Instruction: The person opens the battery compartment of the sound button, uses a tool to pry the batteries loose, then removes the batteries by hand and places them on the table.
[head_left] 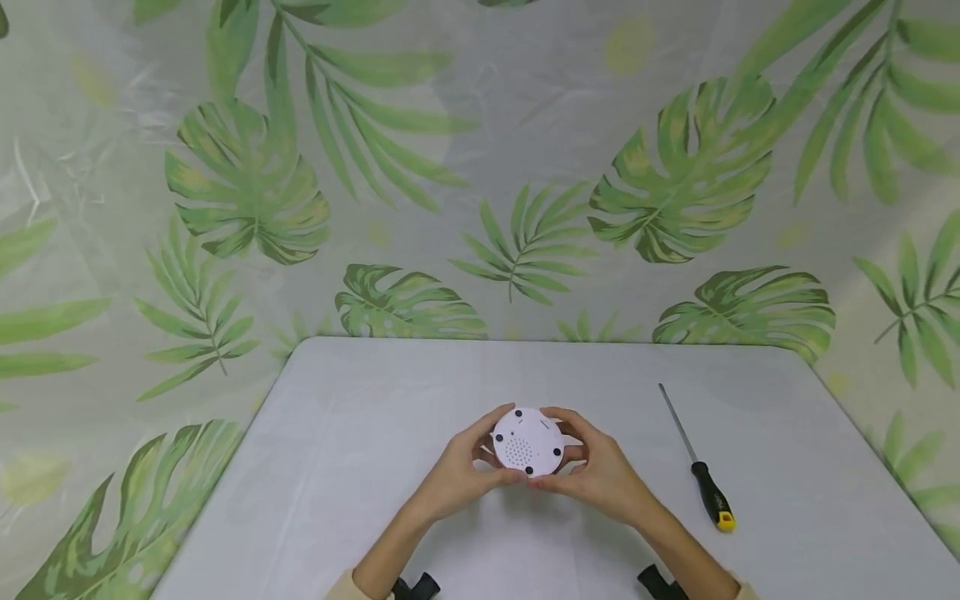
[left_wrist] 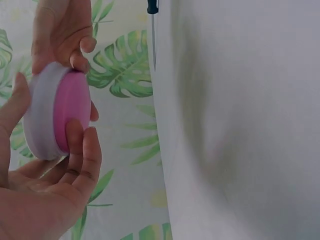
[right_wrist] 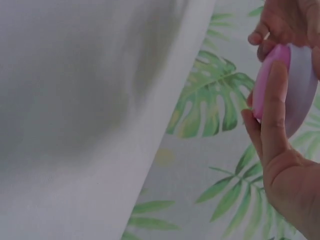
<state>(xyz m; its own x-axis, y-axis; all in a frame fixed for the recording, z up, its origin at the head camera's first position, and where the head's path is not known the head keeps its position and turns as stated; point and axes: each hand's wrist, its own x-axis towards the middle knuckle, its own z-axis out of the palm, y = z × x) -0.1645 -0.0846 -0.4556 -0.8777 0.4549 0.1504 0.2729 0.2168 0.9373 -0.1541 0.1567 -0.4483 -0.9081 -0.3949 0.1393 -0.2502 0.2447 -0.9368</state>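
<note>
A round white and pink device (head_left: 527,443) is held up above the table between both hands. Its white face, turned toward the head camera, has a patch of small holes, several black dots and a small slot. The left hand (head_left: 463,471) grips its left side, thumb at the lower edge and fingers round the rim. On the opposite side the right hand (head_left: 603,471) grips it in the same manner. Both wrist views show the device edge-on: a white body (left_wrist: 44,112) and a pink side (right_wrist: 266,82), with fingers touching the pink part.
A screwdriver (head_left: 708,492) with a black and yellow handle lies on the table to the right, its shaft pointing away. The white-covered table (head_left: 360,400) has its far edge against a leaf-patterned sheet (head_left: 525,167). Dark wrist-worn gear shows at the bottom of the head view.
</note>
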